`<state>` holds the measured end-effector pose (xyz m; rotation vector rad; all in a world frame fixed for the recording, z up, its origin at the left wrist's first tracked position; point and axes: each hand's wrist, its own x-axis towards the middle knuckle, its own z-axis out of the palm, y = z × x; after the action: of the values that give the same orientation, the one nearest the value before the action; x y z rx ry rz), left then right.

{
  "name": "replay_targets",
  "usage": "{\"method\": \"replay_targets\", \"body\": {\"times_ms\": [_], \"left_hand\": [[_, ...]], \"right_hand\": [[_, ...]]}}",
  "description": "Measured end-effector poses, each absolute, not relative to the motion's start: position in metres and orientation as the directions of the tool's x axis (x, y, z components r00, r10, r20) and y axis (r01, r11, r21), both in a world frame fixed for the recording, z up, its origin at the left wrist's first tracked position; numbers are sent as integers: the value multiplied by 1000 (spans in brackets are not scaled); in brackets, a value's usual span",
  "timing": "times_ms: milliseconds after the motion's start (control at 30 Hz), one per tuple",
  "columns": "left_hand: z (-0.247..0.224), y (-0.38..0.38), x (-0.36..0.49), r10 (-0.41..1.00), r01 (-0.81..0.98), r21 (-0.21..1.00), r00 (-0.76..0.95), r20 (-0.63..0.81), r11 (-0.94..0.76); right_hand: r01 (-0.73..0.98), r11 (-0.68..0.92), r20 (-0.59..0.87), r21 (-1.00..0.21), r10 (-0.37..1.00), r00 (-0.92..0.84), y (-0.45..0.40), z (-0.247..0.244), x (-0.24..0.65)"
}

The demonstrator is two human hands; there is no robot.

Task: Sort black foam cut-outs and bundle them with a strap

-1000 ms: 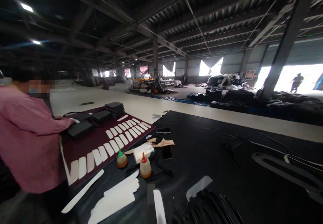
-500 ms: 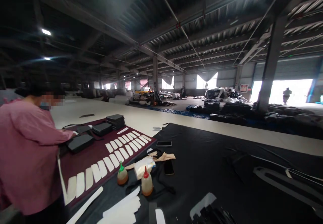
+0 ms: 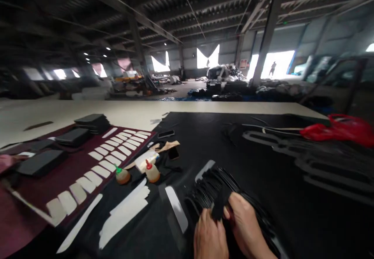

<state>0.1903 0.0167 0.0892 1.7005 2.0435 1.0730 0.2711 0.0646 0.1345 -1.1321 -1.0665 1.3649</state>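
Observation:
At the lower right of centre, my left hand (image 3: 209, 235) and my right hand (image 3: 244, 222) are close together, both closed on a small black piece (image 3: 220, 202). Behind and around them lies a pile of glossy black strips (image 3: 204, 189) on the black sheet (image 3: 257, 165). A white-grey strip with rounded ends (image 3: 177, 209) rests to the left of my hands. Farther left is a fanned stack of white strips (image 3: 125, 216).
Two glue bottles, one green-tipped (image 3: 122, 176) and one red-tipped (image 3: 152, 173), stand left of centre near two phones (image 3: 173, 152). Cream pieces (image 3: 101, 170) cover maroon material (image 3: 70, 173). Another person's pink sleeve (image 3: 14, 212) is at far left; a red bag (image 3: 347, 130) lies right.
The view has swung right and tilted down. Both my hands have come into sight with the black piece, and the red bag now shows. The other person is mostly out of frame.

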Motion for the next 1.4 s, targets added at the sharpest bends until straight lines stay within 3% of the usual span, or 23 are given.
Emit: {"method": "replay_targets", "body": {"times_ms": [100, 200, 267, 333, 433, 600, 700, 800, 867, 967, 1133, 1400], "left_hand": [[83, 15, 194, 859, 926, 368, -122, 497, -81], [85, 12, 188, 758, 976, 161, 4, 652, -144], [88, 13, 181, 736, 970, 121, 77, 672, -212], [90, 16, 174, 723, 953, 131, 112, 681, -272], [88, 22, 170, 723, 920, 201, 114, 682, -335], [91, 15, 172, 880, 726, 663, -179, 440, -184], [98, 11, 177, 888, 626, 768, -268, 374, -134], [99, 13, 182, 836, 645, 759, -363, 411, -93], [97, 16, 185, 794, 692, 716, -384, 471, -90], [98, 24, 192, 735, 735, 663, -372, 567, -139], [111, 38, 208, 694, 720, 662, -368, 619, -208], [135, 55, 238, 699, 620, 719, -362, 616, -312]], "right_hand": [[-236, -53, -63, -970, 997, 35, 56, 142, 265], [-24, 132, 132, -991, 991, 7, 44, 143, 260], [158, 367, 362, -917, 930, -65, 37, 140, 258], [306, 584, 562, -752, 810, -166, 33, 138, 259], [410, 728, 670, -550, 678, -304, 35, 137, 266], [554, 673, 572, -489, 728, -379, 53, 140, 295], [585, 656, 489, -476, 751, -444, 78, 135, 328], [637, 502, 345, -585, 865, -365, 107, 111, 367], [645, 299, 141, -703, 948, -286, 121, 87, 387], [545, 26, -121, -838, 965, -231, 129, 53, 401], [384, -111, -176, -916, 975, -137, 128, 37, 403], [260, -210, -232, -942, 971, -56, 132, 69, 431]]}}
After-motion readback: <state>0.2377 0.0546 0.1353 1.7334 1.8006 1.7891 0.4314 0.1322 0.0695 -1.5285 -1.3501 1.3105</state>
